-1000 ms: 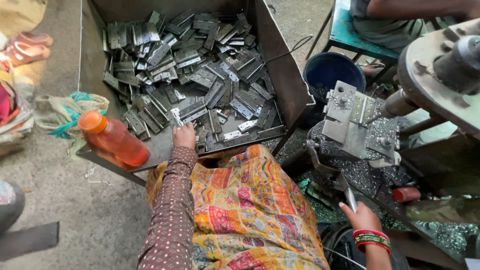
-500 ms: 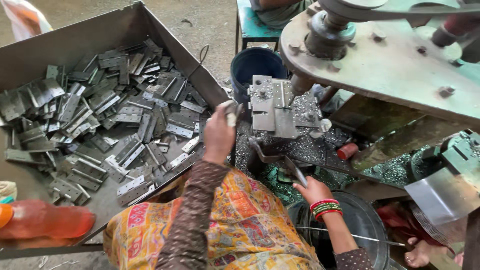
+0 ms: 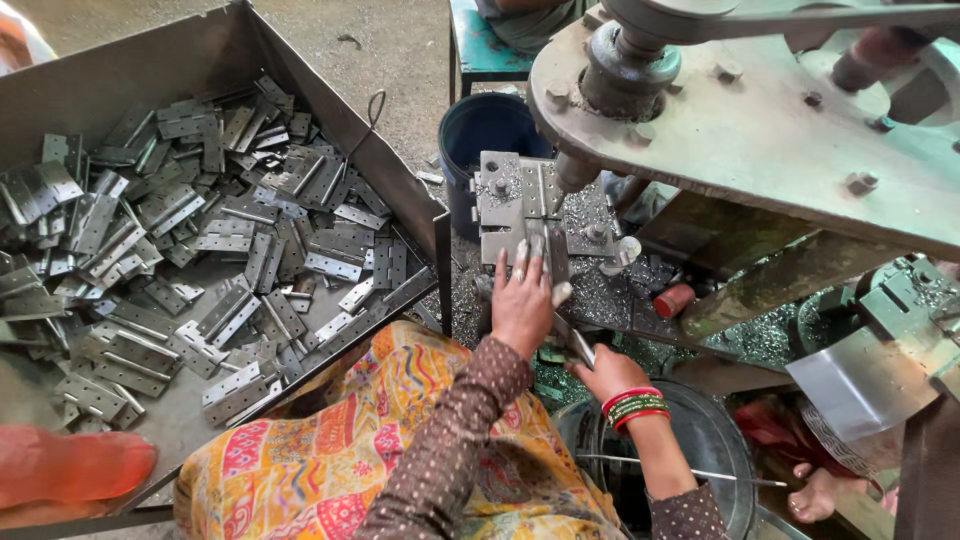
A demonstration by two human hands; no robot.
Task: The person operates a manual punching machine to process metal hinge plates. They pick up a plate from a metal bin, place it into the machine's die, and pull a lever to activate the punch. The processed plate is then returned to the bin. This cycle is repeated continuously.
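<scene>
At the jig plate [image 3: 520, 205] under the press spindle [image 3: 577, 172], my left hand [image 3: 522, 305] lies flat with fingers spread, pressing a steel hinge leaf [image 3: 556, 252] against the plate's lower edge. Below the plate, my right hand [image 3: 608, 372] is wrapped around a slim metal lever [image 3: 578, 345]; red and green bangles [image 3: 634, 405] ring that wrist.

For a clean stroke, I judge the leaf should sit square against the plate's stops, fingertips kept off the spot beneath the spindle, and the lever held steady until the leaf is fully seated.

Left of the plate, a sheet-metal bin [image 3: 395, 180] holds a loose heap of hinges [image 3: 200, 260]. Behind the plate stands a dark blue bucket [image 3: 480, 130]. Metal shavings [image 3: 610, 300] litter the bench to the right of the plate, near a small red cap [image 3: 675, 300].
</scene>
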